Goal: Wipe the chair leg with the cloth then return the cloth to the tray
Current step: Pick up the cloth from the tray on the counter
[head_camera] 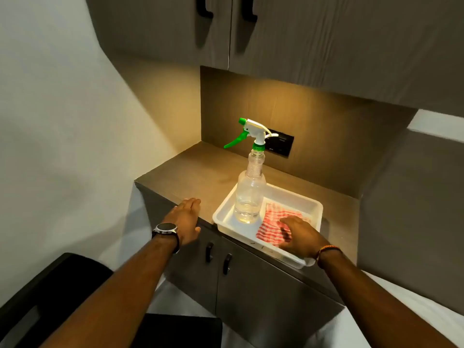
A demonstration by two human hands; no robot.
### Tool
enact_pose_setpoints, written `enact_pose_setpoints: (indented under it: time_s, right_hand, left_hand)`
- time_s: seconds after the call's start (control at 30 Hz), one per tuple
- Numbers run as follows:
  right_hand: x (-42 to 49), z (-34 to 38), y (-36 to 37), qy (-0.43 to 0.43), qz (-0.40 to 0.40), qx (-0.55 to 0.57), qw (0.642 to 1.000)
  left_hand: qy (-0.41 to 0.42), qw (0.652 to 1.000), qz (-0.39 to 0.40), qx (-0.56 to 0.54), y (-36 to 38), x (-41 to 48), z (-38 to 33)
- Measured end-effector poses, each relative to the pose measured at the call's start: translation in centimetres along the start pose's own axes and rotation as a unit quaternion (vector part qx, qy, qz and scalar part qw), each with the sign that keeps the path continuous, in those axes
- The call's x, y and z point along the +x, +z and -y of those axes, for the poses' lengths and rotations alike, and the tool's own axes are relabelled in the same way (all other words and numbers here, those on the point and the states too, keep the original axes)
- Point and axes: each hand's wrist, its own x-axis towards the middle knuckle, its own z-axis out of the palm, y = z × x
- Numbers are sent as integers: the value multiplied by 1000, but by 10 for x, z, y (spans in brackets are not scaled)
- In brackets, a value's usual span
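Note:
A red and white checked cloth (273,223) lies in the right half of a white plastic tray (293,194) on the brown counter. My right hand (301,236) rests on top of the cloth inside the tray, fingers curled onto it. My left hand (185,219) lies flat on the counter's front edge, left of the tray, fingers together and holding nothing. A black chair (57,297) fills the lower left corner; its legs are out of sight.
A clear spray bottle (249,194) with a green and white trigger stands in the tray's left half, next to the cloth. Cabinet doors with black handles (218,257) sit below the counter, more cabinets overhead. A wall socket (278,144) is behind the bottle. White bedding (401,310) lies at the lower right.

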Motion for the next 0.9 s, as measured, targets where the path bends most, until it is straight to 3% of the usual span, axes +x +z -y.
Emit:
enact_pose_setpoints:
  time_s: [0.17,0.33,0.47,0.9]
  right_hand:
    - [13,8,9,9,35,-103,994]
    - [21,4,11,-6,59,-123,991]
    - [21,7,10,-39,-5,-150,988]
    - [15,6,8,13,-123,38,992]
  left_hand:
    - [20,997,62,43,32,16,-1]
    - [37,992,104,68,48,23,-4]
    - [36,991,110,64,52,25,-5]
    - [30,991,115,66,57,24,-7]
